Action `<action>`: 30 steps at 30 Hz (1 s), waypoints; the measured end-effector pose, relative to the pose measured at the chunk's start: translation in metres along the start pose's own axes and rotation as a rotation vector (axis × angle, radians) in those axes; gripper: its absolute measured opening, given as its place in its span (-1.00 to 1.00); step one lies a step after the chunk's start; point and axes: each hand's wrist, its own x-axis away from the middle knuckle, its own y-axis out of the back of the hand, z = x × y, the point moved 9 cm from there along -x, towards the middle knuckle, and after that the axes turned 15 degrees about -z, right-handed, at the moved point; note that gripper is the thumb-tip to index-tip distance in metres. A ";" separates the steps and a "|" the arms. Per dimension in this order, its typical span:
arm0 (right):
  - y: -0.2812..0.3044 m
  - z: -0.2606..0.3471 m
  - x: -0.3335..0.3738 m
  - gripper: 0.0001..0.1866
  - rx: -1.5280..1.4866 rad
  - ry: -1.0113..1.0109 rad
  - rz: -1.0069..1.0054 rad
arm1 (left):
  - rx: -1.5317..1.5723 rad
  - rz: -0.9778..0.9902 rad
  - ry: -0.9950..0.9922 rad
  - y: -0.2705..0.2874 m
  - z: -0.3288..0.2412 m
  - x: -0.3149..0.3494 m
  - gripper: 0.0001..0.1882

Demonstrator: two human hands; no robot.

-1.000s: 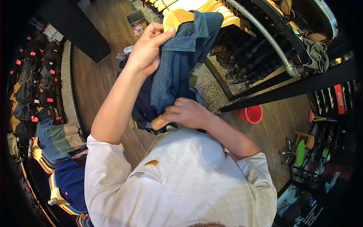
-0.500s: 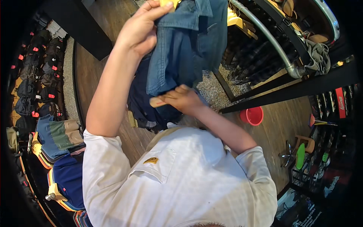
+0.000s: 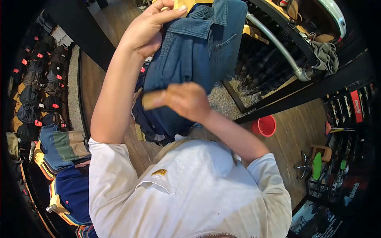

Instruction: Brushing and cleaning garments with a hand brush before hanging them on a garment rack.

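Observation:
My left hand [image 3: 147, 29], raised at the upper middle, grips a yellowish wooden hanger [image 3: 192, 5] near its collar end. From it hangs a blue denim shirt [image 3: 186, 47] with a collar and chest pocket, its top cut by the upper edge of the view. My right hand [image 3: 188, 102] is closed around a tan wooden clothes brush [image 3: 154, 100] and lies over the lower front of the shirt. Motion blurs the brush, and its bristles cannot be seen. Dark navy clothing [image 3: 145, 115] shows below and behind the shirt.
At the upper right a metal rail [image 3: 274, 43] bears hangers and dark plaid shirts. A red bucket [image 3: 264, 125] stands on the wooden floor [image 3: 283, 154]. Folded-over hanging shirts [image 3: 73, 190] and rows of dark bags [image 3: 29, 91] line the left. A black post [image 3: 85, 31] stands upper left.
My right hand has moved up and slightly left across the shirt with the brush. The shirt's lower part has swung and spread, while my left hand keeps hold of the hanger.

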 end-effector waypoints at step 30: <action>0.127 -0.018 -0.048 -0.65 0.282 -0.623 -0.177 | 0.207 -0.387 -0.108 -0.050 0.054 0.091 -0.08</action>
